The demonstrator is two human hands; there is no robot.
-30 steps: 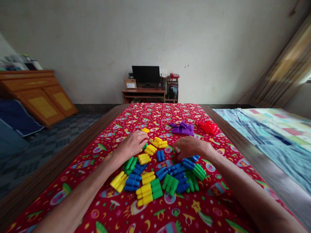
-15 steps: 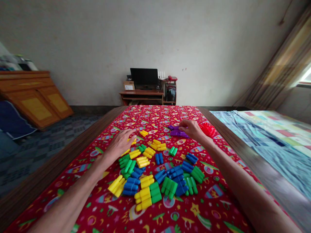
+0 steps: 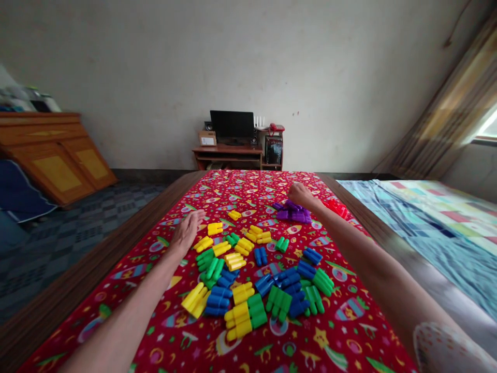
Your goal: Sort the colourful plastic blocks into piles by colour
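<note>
The left hand (image 3: 186,230) holds nothing; its grip is spread, fingers extended forward. Nearest to it is a yellow block (image 3: 215,228), just right of the fingertips, long axis running left to right. The grip of the right hand (image 3: 301,194) is curled above the far side of the purple blocks (image 3: 293,213); whether it pinches anything cannot be told, since the back of the hand hides the fingers. The purple blocks lie in a close pile with mixed axes. The red blocks (image 3: 338,208) lie right of them, partly behind the right forearm.

Nearer the wearer, a green block (image 3: 282,244) stands apart, its axis slanting away to the right. A blue block (image 3: 260,256) has its tubes running front to back. In the near cluster, a joined yellow-green block (image 3: 245,317) lies crosswise, yellow end left, green end right.

Both forearms reach forward and converge inward; the right hand extends farther than the left. All blocks rest on the red patterned cloth (image 3: 174,342), which covers the table (image 3: 116,248).
</note>
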